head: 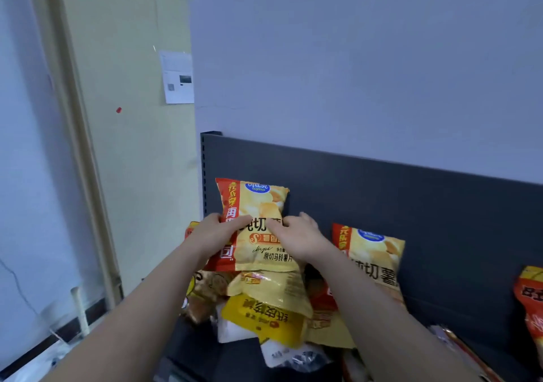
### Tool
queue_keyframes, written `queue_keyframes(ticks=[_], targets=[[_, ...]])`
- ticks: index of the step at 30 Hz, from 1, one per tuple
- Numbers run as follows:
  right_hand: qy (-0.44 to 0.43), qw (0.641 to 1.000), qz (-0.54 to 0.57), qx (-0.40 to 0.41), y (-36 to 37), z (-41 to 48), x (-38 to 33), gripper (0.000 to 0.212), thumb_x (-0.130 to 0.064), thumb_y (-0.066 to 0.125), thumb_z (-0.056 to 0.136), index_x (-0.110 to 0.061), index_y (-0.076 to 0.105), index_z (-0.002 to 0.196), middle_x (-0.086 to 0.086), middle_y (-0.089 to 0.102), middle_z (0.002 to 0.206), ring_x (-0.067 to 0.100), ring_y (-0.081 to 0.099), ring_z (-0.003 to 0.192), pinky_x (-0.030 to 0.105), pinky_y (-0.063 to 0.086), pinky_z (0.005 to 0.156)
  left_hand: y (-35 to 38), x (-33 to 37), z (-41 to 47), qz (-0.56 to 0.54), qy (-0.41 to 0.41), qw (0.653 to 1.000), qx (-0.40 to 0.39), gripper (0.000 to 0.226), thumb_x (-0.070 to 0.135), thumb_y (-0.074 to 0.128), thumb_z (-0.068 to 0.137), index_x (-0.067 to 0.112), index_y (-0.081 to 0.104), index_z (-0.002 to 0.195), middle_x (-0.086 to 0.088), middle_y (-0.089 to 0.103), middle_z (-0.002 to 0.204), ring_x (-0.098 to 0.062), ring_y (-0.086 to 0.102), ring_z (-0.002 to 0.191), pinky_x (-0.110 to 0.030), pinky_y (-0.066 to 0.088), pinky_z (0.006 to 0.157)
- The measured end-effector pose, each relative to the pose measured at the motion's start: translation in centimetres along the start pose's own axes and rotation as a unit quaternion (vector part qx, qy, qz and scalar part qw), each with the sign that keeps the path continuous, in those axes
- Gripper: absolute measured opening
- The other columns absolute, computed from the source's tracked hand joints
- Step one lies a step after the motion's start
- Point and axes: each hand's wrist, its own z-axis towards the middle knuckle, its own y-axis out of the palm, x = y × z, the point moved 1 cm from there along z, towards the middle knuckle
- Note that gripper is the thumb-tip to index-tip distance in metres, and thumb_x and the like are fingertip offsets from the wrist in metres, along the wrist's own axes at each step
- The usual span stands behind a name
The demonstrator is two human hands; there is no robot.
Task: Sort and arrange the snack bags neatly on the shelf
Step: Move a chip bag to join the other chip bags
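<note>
Your left hand (216, 234) pinches the red left edge of the yellow chip bag (261, 252) and your right hand (299, 237) clamps its right side. The bag is upright against the shelf (411, 190) back panel, above a heap of mixed bags (264, 311). It looks light, puffy, slick and easily crushed, so keep your grip on the side seams. The print reads "原切马铃薯片" and "chips". A matching bag (376, 252) stands to the right.

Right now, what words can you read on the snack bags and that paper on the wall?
"原切马铃薯片" and "chips": on the held chip bag, between left hand and right hand.
"切薯": on the second chip bag.
Blurred: the upside-down yellow bag.
Too small: the wall paper.
</note>
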Motion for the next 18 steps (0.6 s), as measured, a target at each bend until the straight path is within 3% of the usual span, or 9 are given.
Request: queue_keyframes(ticks=[2,5,10,14,18], targets=[[0.005,1.000,-0.012,-0.009,2.2,1.3,-1.0,0.066,-0.063,0.036,0.090,-0.015,0.055,0.131,0.013,0.021,0.157,0.032,0.012,0.146,0.054,0.020,0.116,-1.3,-1.1,0.7,0.037,-0.003,0.999,0.028,0.069,0.067,0.071,0.061,0.015,0.061,0.105,-0.004,0.074,0.095,-0.024,0.072,0.082,-0.043,0.058,0.081],[0.009,0.999,-0.045,-0.022,4.4,2.7,-2.1,0.057,-0.059,0.037,0.091,-0.021,0.058,0.127,0.013,0.036,0.148,0.033,0.028,0.139,0.051,0.027,0.113,-2.7,-2.3,1.9,0.135,0.010,0.987,0.082,0.041,0.050,0.056,0.090,0.010,0.057,0.097,-0.006,0.067,0.097,-0.022,0.062,0.086,-0.033,0.047,0.073],[0.020,0.997,-0.070,-0.038,6.4,4.0,-2.9,0.051,-0.059,0.037,0.089,-0.028,0.059,0.123,0.008,0.055,0.131,0.030,0.047,0.122,0.049,0.041,0.103,-3.7,-3.9,3.7,0.279,-0.012,0.959,0.045,0.044,0.043,0.037,0.102,0.006,0.056,0.111,-0.014,0.063,0.108,-0.031,0.059,0.103,-0.031,0.040,0.079],[0.035,0.995,-0.083,-0.042,6.5,3.5,-2.4,0.049,-0.057,0.039,0.090,-0.023,0.059,0.120,0.003,0.060,0.121,0.026,0.051,0.115,0.049,0.043,0.100,-3.6,-4.0,4.3,0.311,0.004,0.950,0.028,0.043,0.046,0.033,0.102,0.009,0.055,0.101,-0.011,0.063,0.099,-0.026,0.057,0.088,-0.030,0.040,0.076],[0.035,0.992,-0.121,-0.030,5.7,2.8,-1.7,0.057,-0.062,0.035,0.092,-0.020,0.060,0.121,0.001,0.063,0.118,0.023,0.056,0.110,0.036,0.045,0.087,-3.7,-4.2,4.2,0.316,0.021,0.948,0.039,0.044,0.049,0.033,0.100,0.010,0.054,0.095,-0.009,0.061,0.093,-0.024,0.057,0.084,-0.031,0.041,0.072]])
